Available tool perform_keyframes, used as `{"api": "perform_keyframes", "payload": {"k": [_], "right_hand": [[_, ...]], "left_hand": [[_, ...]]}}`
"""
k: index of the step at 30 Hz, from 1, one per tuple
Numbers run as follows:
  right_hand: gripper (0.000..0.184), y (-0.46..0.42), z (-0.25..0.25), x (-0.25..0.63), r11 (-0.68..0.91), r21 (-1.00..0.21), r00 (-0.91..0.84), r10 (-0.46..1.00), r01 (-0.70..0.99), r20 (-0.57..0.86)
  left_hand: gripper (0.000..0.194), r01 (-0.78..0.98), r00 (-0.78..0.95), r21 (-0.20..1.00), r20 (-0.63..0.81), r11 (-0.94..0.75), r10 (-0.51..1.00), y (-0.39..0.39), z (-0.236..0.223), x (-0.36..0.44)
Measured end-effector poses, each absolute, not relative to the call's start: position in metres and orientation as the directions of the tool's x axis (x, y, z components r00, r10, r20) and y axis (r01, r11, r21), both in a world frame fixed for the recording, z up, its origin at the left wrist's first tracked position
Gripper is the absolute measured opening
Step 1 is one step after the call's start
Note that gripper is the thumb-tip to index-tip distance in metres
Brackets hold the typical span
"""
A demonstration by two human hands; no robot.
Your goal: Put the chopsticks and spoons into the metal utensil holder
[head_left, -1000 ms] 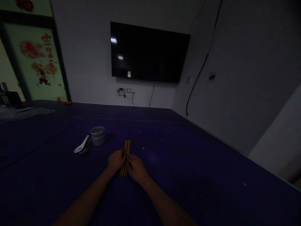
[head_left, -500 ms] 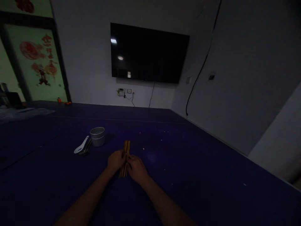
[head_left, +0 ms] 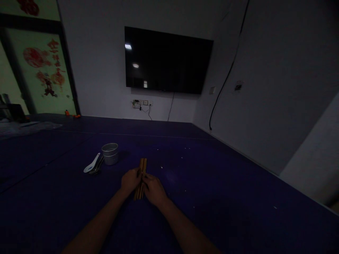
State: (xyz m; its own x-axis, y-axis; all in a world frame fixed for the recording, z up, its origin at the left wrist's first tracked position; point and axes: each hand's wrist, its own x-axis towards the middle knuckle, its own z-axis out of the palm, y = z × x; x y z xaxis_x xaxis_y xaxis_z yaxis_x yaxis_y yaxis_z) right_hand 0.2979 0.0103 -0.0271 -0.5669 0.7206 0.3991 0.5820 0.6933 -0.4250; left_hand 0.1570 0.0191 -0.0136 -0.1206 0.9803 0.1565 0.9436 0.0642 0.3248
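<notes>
A bundle of brown wooden chopsticks lies lengthwise between my hands, low over the dark blue surface or resting on it; I cannot tell which. My left hand grips the bundle from its left side, fingers closed around the middle. From the other side, my right hand is closed on the same sticks, fingertips close to those of the left. Both ends of the bundle show beyond the hands. To the left stand a grey metal cup, a white spoon and dark metal spoons lying beside it.
The dark blue surface stretches to the wall, with small white scraps scattered on it. A television hangs on the far wall above sockets with cords. Clear plastic sheeting and small orange items lie at the back left.
</notes>
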Motion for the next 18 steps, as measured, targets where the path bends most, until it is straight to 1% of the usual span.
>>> {"api": "perform_keyframes", "payload": {"k": [3,6,8,9,11,12,14,15,16,18], "right_hand": [[0.033,0.009,-0.023,0.299,0.691,-0.448,-0.559,0.723,0.568,0.407],[0.031,0.008,-0.017,0.302,0.680,-0.461,-0.540,0.733,0.570,0.414],[0.030,0.009,-0.014,0.304,0.659,-0.461,-0.509,0.752,0.594,0.420],[0.030,0.009,-0.013,0.305,0.645,-0.461,-0.484,0.764,0.609,0.427],[0.031,0.010,-0.012,0.307,0.615,-0.467,-0.432,0.784,0.636,0.445],[0.032,0.011,-0.012,0.307,0.602,-0.471,-0.410,0.792,0.645,0.452],[0.033,0.010,-0.011,0.308,0.583,-0.476,-0.379,0.803,0.658,0.460],[0.033,0.010,-0.011,0.308,0.579,-0.474,-0.372,0.805,0.664,0.462],[0.033,0.009,-0.010,0.307,0.576,-0.468,-0.368,0.805,0.670,0.465],[0.032,0.007,-0.009,0.307,0.576,-0.452,-0.366,0.802,0.681,0.472]], "left_hand": [[0.038,0.929,-0.137,0.368,0.209,0.052,0.968,0.016,-0.010,0.156],[0.040,0.910,-0.264,0.394,0.310,0.129,0.913,0.011,0.001,0.149],[0.044,0.886,-0.410,0.397,0.426,0.240,0.807,0.006,0.011,0.136],[0.045,0.866,-0.477,0.406,0.494,0.293,0.727,0.003,0.016,0.127],[0.044,0.828,-0.560,0.425,0.596,0.365,0.576,-0.003,0.025,0.103],[0.043,0.814,-0.581,0.431,0.622,0.390,0.524,-0.006,0.028,0.090],[0.041,0.778,-0.623,0.441,0.631,0.447,0.462,-0.012,0.029,0.062],[0.039,0.741,-0.663,0.456,0.613,0.492,0.429,-0.014,0.028,0.049],[0.037,0.708,-0.699,0.470,0.572,0.527,0.429,-0.015,0.025,0.036],[0.031,0.572,-0.818,0.546,0.439,0.612,0.373,-0.016,0.017,0.013]]}}
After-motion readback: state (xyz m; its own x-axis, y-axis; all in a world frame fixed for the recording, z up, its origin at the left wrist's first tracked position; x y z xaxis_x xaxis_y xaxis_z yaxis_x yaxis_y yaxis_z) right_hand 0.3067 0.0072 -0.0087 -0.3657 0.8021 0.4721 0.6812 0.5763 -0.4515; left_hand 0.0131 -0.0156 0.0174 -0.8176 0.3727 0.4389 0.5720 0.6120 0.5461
